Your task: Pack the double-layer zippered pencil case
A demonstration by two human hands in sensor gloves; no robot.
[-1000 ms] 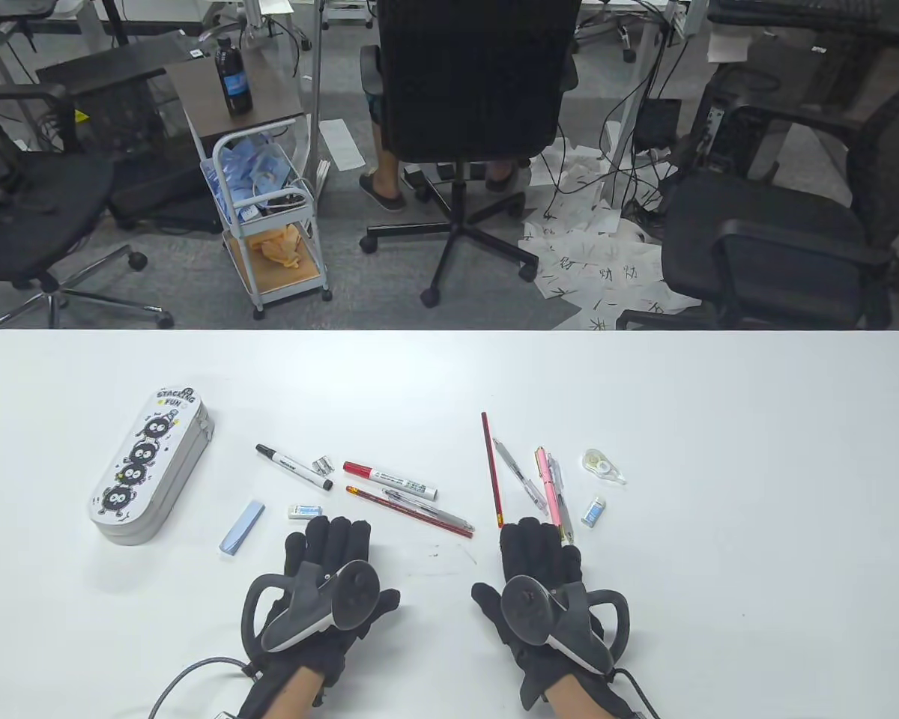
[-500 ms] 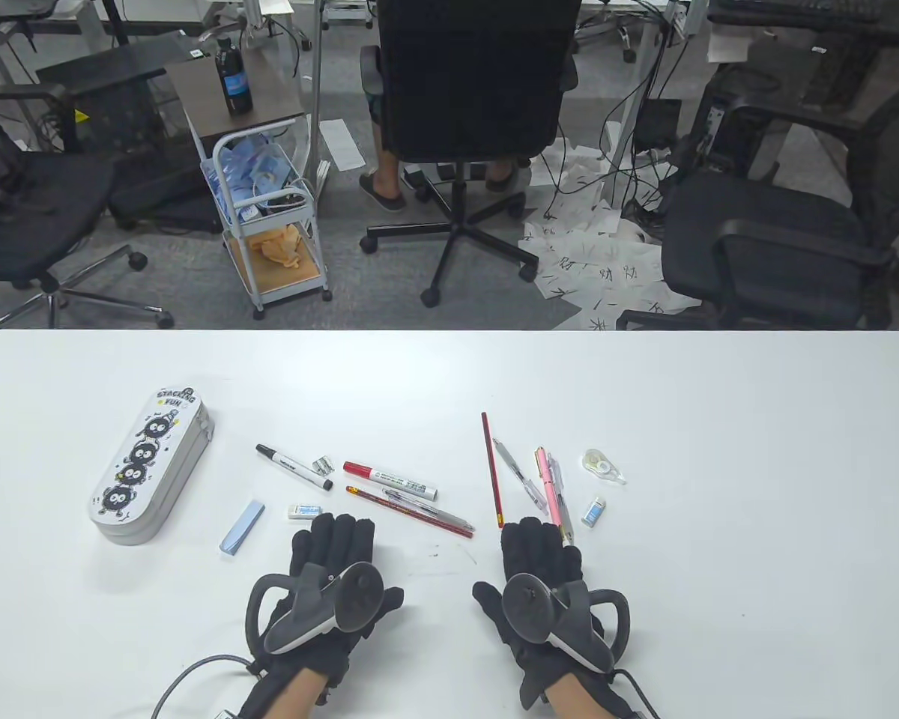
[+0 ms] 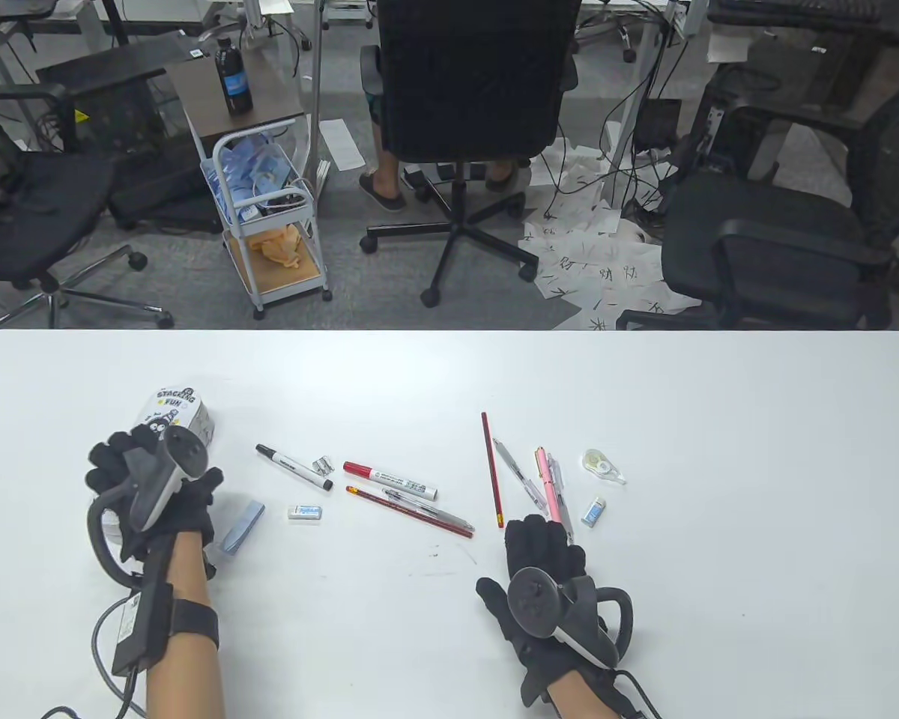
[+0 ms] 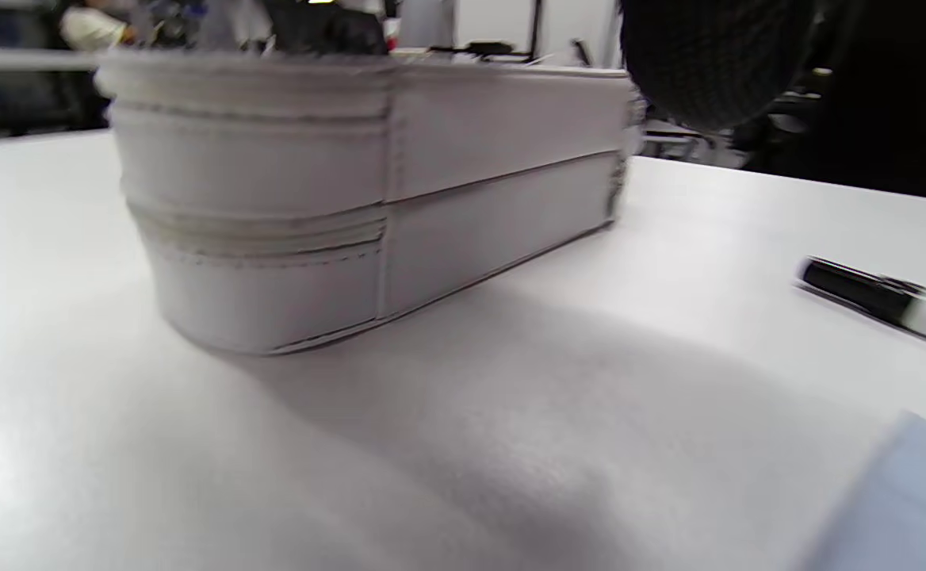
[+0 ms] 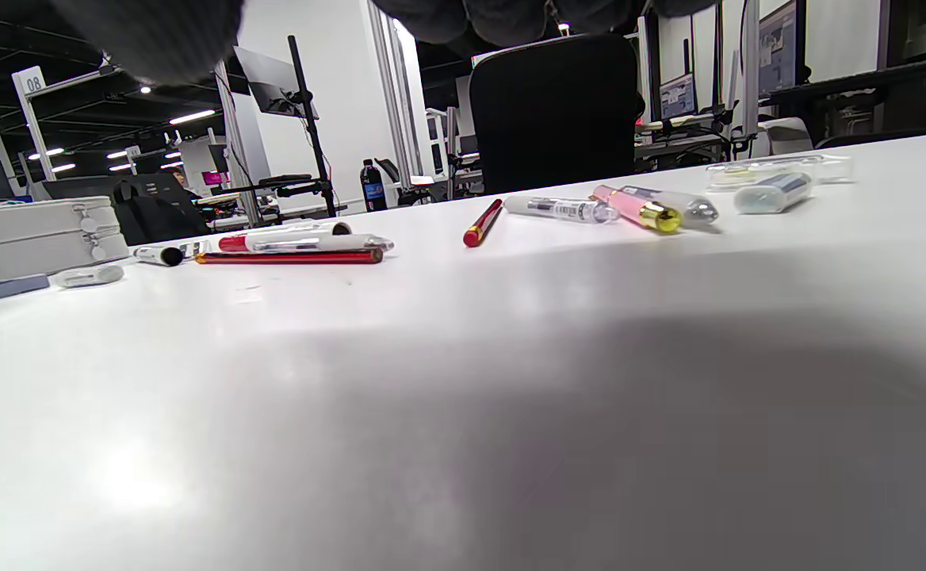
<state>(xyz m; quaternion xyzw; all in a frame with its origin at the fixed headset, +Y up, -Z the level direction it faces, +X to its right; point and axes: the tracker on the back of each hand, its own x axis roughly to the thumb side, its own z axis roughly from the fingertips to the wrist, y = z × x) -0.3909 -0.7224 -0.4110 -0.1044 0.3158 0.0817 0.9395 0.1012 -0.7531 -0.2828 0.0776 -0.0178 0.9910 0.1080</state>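
Observation:
The white double-layer pencil case [image 3: 174,405] with black cartoon figures lies zipped at the table's left. It fills the left wrist view [image 4: 368,198], flat on the table. My left hand [image 3: 131,468] is over its near half with fingers spread. I cannot tell whether it touches the case. My right hand [image 3: 541,535] rests flat and empty on the table, just below a pink pen [image 3: 547,483]. Loose stationery lies between: a black marker [image 3: 294,466], a red marker [image 3: 389,480], a red pencil [image 3: 412,512] and another red pencil [image 3: 491,466].
A blue pad [image 3: 243,524], a white eraser [image 3: 304,511] and a metal sharpener [image 3: 321,466] lie right of the case. A correction tape [image 3: 603,466] and a second eraser [image 3: 593,511] lie at the right. Office chairs stand beyond the far edge.
My left hand has lifted from the table's front middle and moved left and forward onto the pencil case. My right hand has barely moved. The stationery has not moved.

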